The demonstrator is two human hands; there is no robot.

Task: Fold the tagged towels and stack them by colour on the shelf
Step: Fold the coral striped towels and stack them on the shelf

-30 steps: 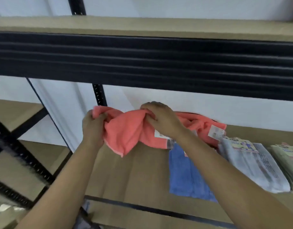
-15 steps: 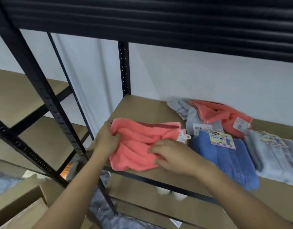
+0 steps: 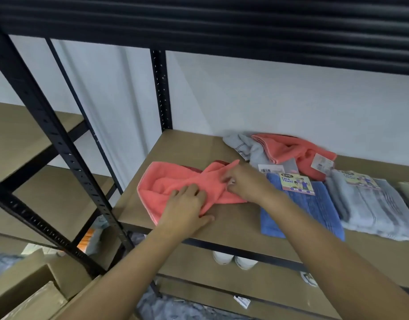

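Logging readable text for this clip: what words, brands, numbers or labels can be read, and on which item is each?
"ENE" and "Face Towel": card label on the folded blue towel.
Matching card label on the folded grey towel: too blurred to read.
White barcode tag beside the loose grey towel: digits too small.
Tag on the back coral towel: blurred.
Small tag on the lower level: unreadable.

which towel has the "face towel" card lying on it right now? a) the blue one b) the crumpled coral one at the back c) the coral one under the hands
a: the face towel card lies on the far end of the folded blue towel, right of the coral towel that both hands are working on.
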